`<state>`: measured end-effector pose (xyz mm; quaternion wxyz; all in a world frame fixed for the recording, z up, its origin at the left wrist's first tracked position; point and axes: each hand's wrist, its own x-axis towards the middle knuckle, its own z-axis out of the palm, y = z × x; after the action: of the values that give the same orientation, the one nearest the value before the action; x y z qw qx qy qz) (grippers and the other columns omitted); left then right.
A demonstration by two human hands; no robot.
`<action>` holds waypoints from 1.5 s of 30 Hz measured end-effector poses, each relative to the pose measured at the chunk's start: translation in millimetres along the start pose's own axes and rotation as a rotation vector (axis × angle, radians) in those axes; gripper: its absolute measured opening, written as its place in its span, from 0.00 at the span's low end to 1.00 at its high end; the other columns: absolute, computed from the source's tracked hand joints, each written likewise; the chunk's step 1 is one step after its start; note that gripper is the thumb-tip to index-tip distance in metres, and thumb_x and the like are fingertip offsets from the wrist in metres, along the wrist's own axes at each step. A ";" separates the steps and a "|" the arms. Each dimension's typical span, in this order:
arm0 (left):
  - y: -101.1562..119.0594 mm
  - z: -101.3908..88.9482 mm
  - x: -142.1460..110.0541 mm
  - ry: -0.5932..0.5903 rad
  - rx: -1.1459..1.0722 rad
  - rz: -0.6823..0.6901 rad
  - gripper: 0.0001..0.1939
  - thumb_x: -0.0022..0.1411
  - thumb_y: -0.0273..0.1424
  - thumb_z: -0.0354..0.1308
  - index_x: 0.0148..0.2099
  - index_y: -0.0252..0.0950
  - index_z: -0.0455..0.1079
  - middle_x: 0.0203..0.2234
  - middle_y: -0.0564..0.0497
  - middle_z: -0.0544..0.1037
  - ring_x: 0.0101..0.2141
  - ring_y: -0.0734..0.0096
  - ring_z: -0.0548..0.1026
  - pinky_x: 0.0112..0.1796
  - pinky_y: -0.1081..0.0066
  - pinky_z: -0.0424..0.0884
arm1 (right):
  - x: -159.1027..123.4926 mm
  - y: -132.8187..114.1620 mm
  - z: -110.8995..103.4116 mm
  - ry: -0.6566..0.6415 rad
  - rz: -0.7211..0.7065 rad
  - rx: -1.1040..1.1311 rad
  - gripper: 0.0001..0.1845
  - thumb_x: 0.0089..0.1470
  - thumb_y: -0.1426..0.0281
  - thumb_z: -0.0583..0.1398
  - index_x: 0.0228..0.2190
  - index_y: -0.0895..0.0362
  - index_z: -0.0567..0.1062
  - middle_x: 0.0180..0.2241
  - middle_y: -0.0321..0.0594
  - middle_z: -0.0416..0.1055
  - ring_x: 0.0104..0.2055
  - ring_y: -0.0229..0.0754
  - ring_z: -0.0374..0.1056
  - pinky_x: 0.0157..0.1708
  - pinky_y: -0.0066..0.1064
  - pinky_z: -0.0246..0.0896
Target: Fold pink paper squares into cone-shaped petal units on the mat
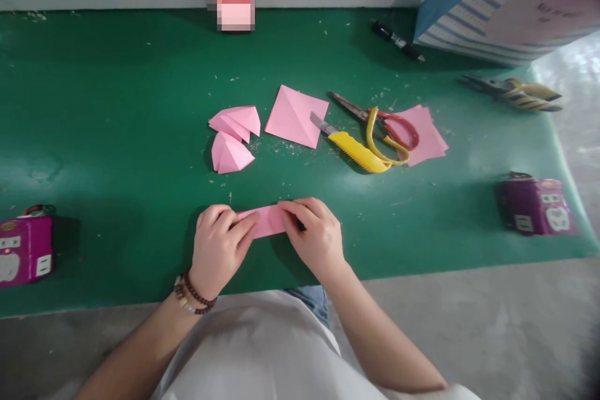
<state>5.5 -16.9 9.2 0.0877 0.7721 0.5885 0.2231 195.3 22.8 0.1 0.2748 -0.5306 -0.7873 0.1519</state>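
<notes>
A folded strip of pink paper (269,221) stretches between my two hands, just above the near part of the green table. My left hand (219,239) pinches its left end, thumb and fingers closed. At the right end, my right hand (313,228) grips the paper the same way. Both ends are partly hidden under the fingers. Beyond my hands lie two folded pink paper pieces (234,122) with peaked shapes, and a creased pink paper square (296,115). A yellow utility knife (359,151) rests with its blade tip over that square.
Scissors (394,137) with red and yellow handles lie partly on stacked pink sheets (429,134). Pliers (520,92), a black pen (398,40) and a striped box (506,12) are at the right. Purple boxes stand left (28,250) and right (539,205) on the green table (117,106).
</notes>
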 end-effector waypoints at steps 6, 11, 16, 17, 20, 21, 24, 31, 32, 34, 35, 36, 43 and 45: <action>0.0 0.9 -0.9 0.001 -0.007 -0.018 0.10 0.65 0.29 0.58 0.46 0.41 0.78 0.26 0.48 0.72 0.38 0.62 0.68 0.41 0.62 0.67 | -1.1 0.7 -0.3 -0.009 -0.002 -0.009 0.11 0.61 0.73 0.57 0.37 0.53 0.80 0.33 0.42 0.76 0.34 0.42 0.71 0.35 0.35 0.70; -1.3 0.5 -0.7 0.018 -0.030 -0.017 0.08 0.64 0.29 0.59 0.44 0.41 0.78 0.29 0.47 0.72 0.40 0.61 0.67 0.42 0.61 0.68 | -2.1 0.8 -0.5 -0.013 0.004 -0.013 0.10 0.61 0.72 0.57 0.37 0.53 0.80 0.33 0.41 0.76 0.34 0.42 0.71 0.36 0.34 0.70; -1.5 -1.0 -0.2 0.012 -0.043 -0.023 0.07 0.64 0.30 0.60 0.43 0.40 0.78 0.32 0.46 0.73 0.41 0.60 0.67 0.43 0.61 0.69 | -2.3 0.0 -1.3 -0.014 -0.009 -0.016 0.10 0.61 0.73 0.57 0.37 0.54 0.80 0.33 0.42 0.77 0.34 0.42 0.71 0.36 0.35 0.70; -1.5 -1.1 -0.2 0.009 -0.043 -0.027 0.07 0.64 0.30 0.60 0.43 0.40 0.78 0.32 0.46 0.73 0.41 0.60 0.67 0.43 0.61 0.69 | -2.4 0.1 -1.3 -0.018 -0.006 -0.013 0.11 0.61 0.73 0.57 0.38 0.54 0.80 0.34 0.42 0.77 0.35 0.42 0.71 0.37 0.35 0.70; -1.4 -0.9 -0.7 0.007 -0.043 -0.036 0.08 0.64 0.30 0.59 0.44 0.41 0.78 0.32 0.46 0.73 0.41 0.60 0.68 0.43 0.60 0.69 | -2.6 0.3 -1.2 -0.023 0.007 -0.009 0.12 0.61 0.73 0.57 0.38 0.53 0.80 0.34 0.42 0.77 0.35 0.42 0.71 0.37 0.35 0.70; -1.5 -0.7 -0.9 0.009 -0.041 -0.038 0.08 0.64 0.30 0.59 0.44 0.41 0.78 0.32 0.46 0.73 0.41 0.60 0.68 0.43 0.60 0.69 | -2.6 0.5 -1.2 -0.021 0.009 -0.009 0.12 0.61 0.73 0.57 0.38 0.53 0.81 0.34 0.42 0.77 0.35 0.42 0.72 0.37 0.35 0.70; -1.7 -0.1 -1.1 0.017 -0.037 -0.033 0.08 0.64 0.30 0.60 0.44 0.41 0.78 0.32 0.46 0.73 0.41 0.60 0.67 0.43 0.61 0.69 | -2.4 0.5 -1.4 -0.019 0.011 -0.012 0.12 0.61 0.72 0.57 0.38 0.53 0.81 0.34 0.42 0.77 0.35 0.42 0.72 0.36 0.35 0.70; -2.3 0.0 -0.4 0.024 -0.042 -0.014 0.08 0.64 0.29 0.60 0.44 0.39 0.78 0.32 0.46 0.72 0.41 0.60 0.66 0.43 0.61 0.69 | -0.9 -0.6 -1.1 -0.012 0.001 -0.031 0.11 0.61 0.73 0.57 0.37 0.53 0.80 0.33 0.41 0.77 0.34 0.42 0.71 0.36 0.34 0.70; -2.3 0.0 -0.3 0.023 -0.045 -0.014 0.08 0.64 0.29 0.60 0.44 0.39 0.78 0.32 0.46 0.72 0.41 0.60 0.66 0.43 0.61 0.69 | -0.8 -0.7 -1.1 -0.010 0.000 -0.031 0.11 0.61 0.73 0.57 0.37 0.54 0.80 0.33 0.41 0.77 0.34 0.42 0.71 0.35 0.34 0.70; -2.4 0.0 -0.3 0.021 -0.049 -0.014 0.08 0.63 0.28 0.60 0.45 0.39 0.77 0.32 0.47 0.72 0.41 0.60 0.66 0.43 0.61 0.69 | -0.6 -0.8 -1.2 -0.012 0.004 -0.028 0.11 0.61 0.73 0.57 0.37 0.54 0.80 0.33 0.41 0.77 0.34 0.42 0.71 0.36 0.34 0.70; -2.4 0.0 -0.4 0.021 -0.050 -0.015 0.08 0.63 0.28 0.60 0.45 0.39 0.77 0.32 0.47 0.72 0.41 0.60 0.66 0.43 0.61 0.69 | -0.6 -0.9 -1.3 -0.015 0.006 -0.026 0.11 0.61 0.73 0.57 0.38 0.53 0.80 0.33 0.41 0.77 0.34 0.42 0.71 0.36 0.34 0.70; -2.4 0.1 -0.4 0.022 -0.050 -0.015 0.08 0.63 0.28 0.60 0.45 0.39 0.77 0.32 0.47 0.72 0.41 0.60 0.66 0.43 0.61 0.69 | -0.6 -0.8 -1.5 -0.016 0.008 -0.024 0.11 0.61 0.73 0.57 0.38 0.53 0.80 0.33 0.42 0.77 0.34 0.42 0.71 0.36 0.35 0.70; -2.5 0.4 -0.2 0.022 -0.052 -0.018 0.08 0.63 0.28 0.60 0.45 0.39 0.78 0.32 0.47 0.72 0.41 0.61 0.66 0.43 0.61 0.69 | -1.0 -0.3 -2.1 -0.022 0.005 -0.032 0.11 0.62 0.73 0.56 0.38 0.54 0.80 0.34 0.42 0.77 0.34 0.42 0.71 0.36 0.34 0.69; -2.4 0.5 0.0 0.025 -0.052 -0.016 0.08 0.63 0.28 0.60 0.44 0.39 0.78 0.32 0.47 0.72 0.41 0.61 0.66 0.43 0.61 0.69 | -1.0 -0.3 -2.1 -0.025 0.007 -0.032 0.11 0.62 0.73 0.56 0.38 0.54 0.80 0.34 0.42 0.77 0.35 0.42 0.71 0.36 0.34 0.69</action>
<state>3.6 -16.1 7.9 0.1024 0.7619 0.5898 0.2473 196.5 21.6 1.7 0.2560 -0.5356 -0.7912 0.1470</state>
